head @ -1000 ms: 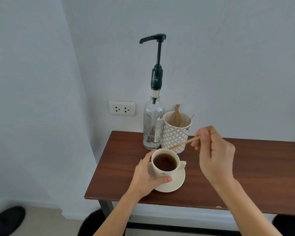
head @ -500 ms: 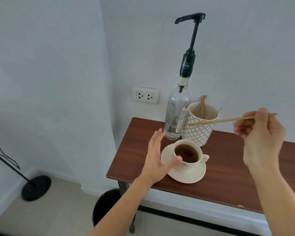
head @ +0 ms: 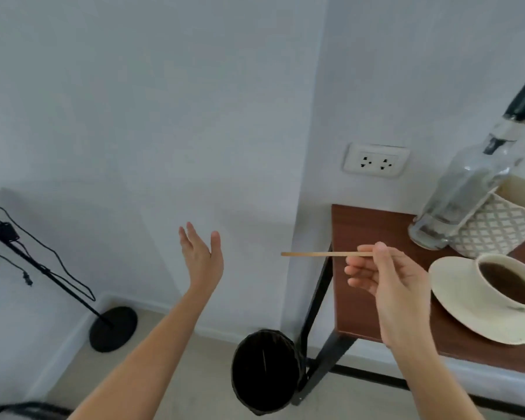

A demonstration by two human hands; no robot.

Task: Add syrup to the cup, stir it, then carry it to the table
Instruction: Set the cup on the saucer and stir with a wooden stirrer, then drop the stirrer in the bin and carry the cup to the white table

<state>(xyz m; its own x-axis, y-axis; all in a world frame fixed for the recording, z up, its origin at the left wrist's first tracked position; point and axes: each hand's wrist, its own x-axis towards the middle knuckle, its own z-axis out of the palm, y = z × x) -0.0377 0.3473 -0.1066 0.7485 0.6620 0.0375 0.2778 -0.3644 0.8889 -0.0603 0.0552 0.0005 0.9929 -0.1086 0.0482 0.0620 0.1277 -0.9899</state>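
Note:
A white cup (head: 511, 285) of dark drink stands on a white saucer (head: 467, 301) on the brown table (head: 367, 268) at the right edge. Behind it stands the clear syrup bottle (head: 458, 201) with a dark pump neck. My right hand (head: 385, 277) pinches a thin wooden stir stick (head: 322, 254), held level and pointing left, past the table's left edge and above a black bin (head: 264, 371). My left hand (head: 200, 256) hangs open in the air to the left, away from the table, holding nothing.
A patterned white holder (head: 497, 228) stands beside the bottle. A wall socket (head: 375, 160) sits above the table's corner. A black stand with cables (head: 112, 328) rests on the floor at left. White walls meet in a corner behind the bin.
My view has swung left. My left hand let go of the cup and moved off the table. My right hand carried the stick left, out over the bin.

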